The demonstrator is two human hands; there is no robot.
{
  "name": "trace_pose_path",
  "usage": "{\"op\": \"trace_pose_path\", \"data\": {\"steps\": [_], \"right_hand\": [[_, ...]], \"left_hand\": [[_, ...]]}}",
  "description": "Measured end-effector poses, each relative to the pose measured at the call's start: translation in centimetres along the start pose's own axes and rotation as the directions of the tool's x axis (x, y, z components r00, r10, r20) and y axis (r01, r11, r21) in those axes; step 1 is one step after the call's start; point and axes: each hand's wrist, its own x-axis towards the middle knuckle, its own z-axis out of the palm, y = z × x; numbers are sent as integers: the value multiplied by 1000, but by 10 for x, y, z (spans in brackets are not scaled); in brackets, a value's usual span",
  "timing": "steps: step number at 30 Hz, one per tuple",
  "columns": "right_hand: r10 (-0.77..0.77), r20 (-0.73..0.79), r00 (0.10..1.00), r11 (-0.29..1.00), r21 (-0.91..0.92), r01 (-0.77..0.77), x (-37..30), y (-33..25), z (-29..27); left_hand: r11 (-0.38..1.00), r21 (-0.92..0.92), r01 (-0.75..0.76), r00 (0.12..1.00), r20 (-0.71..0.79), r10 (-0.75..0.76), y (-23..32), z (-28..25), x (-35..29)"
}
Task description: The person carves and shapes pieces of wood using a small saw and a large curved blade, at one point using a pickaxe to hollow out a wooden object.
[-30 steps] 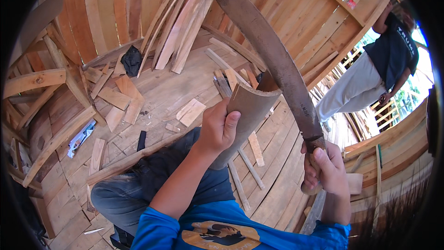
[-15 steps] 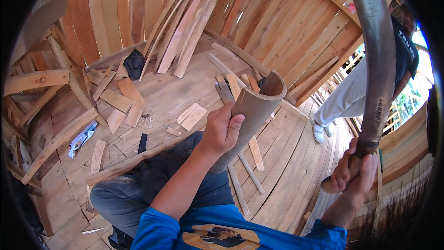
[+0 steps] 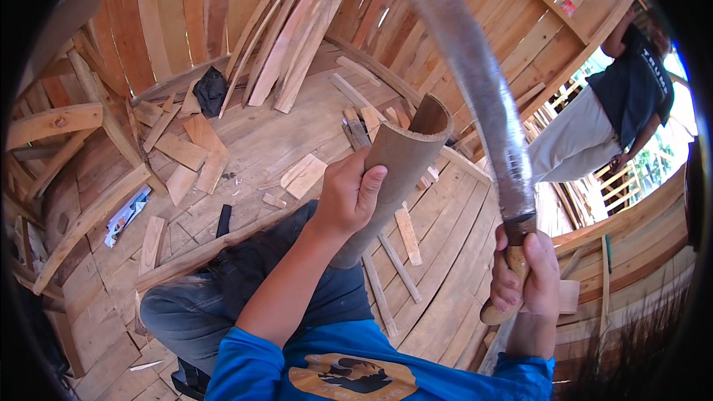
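My left hand (image 3: 355, 194) grips a greyish-brown, half-round length of split bamboo or pipe-like material (image 3: 407, 154), its thumb pressed along the outside. The piece tilts up and away from me, its curved upper rim facing forward and its lower end near my knee. My right hand (image 3: 526, 271) is wrapped around the wooden handle of a machete (image 3: 496, 108). Its long, curved metal blade rises from the handle and leans left, the tip blurred at the top edge. Blade and half-round piece are apart.
Offcuts (image 3: 194, 150) and a black bag (image 3: 212, 91) lie on the plank floor at left. Long boards (image 3: 297, 37) lean on the wooden wall. Curved timbers (image 3: 93, 212) stand at far left. Another person (image 3: 624, 96) stands at the right beyond the machete.
My right hand has swung the machete leftward, bringing its blade closer to the half-round piece. My left hand keeps its grip. The other person appears more upright and fully in view.
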Motion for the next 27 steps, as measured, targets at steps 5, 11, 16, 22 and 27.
{"op": "trace_pose_path", "data": {"steps": [5,11,16,22,27], "right_hand": [[-465,-179,867,867,106,487,-16,-27,-28],[117,-60,991,901,-413,-131,9,3,-11],[130,-33,991,925,-355,-133,13,-3,-13],[167,110,980,958,-252,-135,21,-2,-24],[188,222,957,972,99,-214,28,24,-28]], "left_hand": [[999,-19,34,999,40,-33,1,-3,1],[999,42,25,997,71,-28,-5,3,-5],[1000,6,26,999,39,-26,1,4,-1],[999,-18,30,999,32,-30,-1,5,-1],[999,-33,14,1000,27,-13,-1,4,1]]}}
